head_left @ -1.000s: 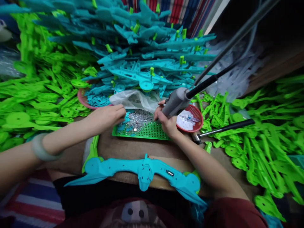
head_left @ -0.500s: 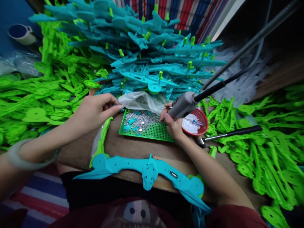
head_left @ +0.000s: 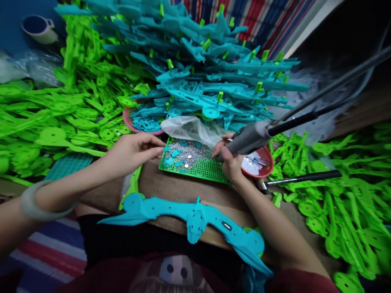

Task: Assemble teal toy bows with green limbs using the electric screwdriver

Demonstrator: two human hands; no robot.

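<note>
My left hand [head_left: 142,148] is pinched at the left edge of a green perforated tray [head_left: 207,173], with a small teal plastic piece [head_left: 166,149] at the fingertips. Small silver screws [head_left: 198,156] and several teal bits lie in the tray. My right hand [head_left: 229,156] is wrapped round a grey electric screwdriver [head_left: 249,138], whose tip points down over the tray's right part. In front of me a teal bow-shaped toy part [head_left: 171,207] lies across the table edge, touched by neither hand. A clear plastic bag [head_left: 192,128] lies along the tray's back edge.
Teal parts [head_left: 195,81] are piled at the back, green parts [head_left: 49,106] on both sides. A pink basket [head_left: 126,118] holds small teal pieces. Near the right forearm are a red basket [head_left: 269,169] and a hammer [head_left: 302,177]. A mug [head_left: 42,32] stands back left.
My left hand has come from beside the pink basket toward the tray's left edge, uncovering the basket. The view has shifted slightly. My right hand still grips the screwdriver over the tray.
</note>
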